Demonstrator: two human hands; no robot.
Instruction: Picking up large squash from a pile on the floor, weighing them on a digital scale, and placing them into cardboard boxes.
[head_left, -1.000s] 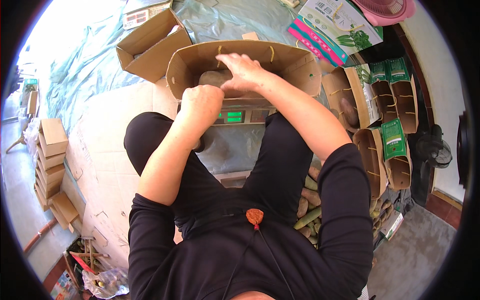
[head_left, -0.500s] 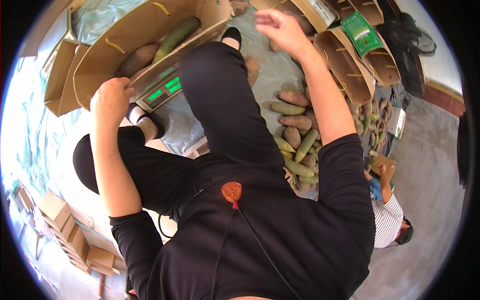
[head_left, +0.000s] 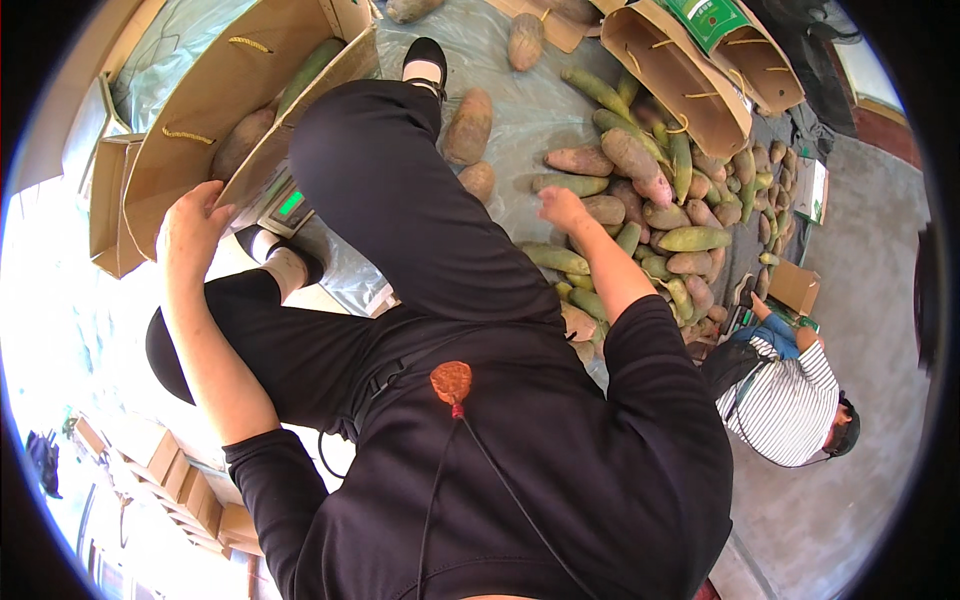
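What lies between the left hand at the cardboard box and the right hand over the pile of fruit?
In the head view, the person's own black-trousered leg lies between the left hand on the cardboard box and the right hand at the fruit pile.

Open plastic sheeting point(head_left: 520, 105) is left between the raised black-trousered leg point(head_left: 400, 190) and the heap of green and brown tubers point(head_left: 650, 215). Passage beyond the heap is blocked by brown paper bags point(head_left: 690, 70).
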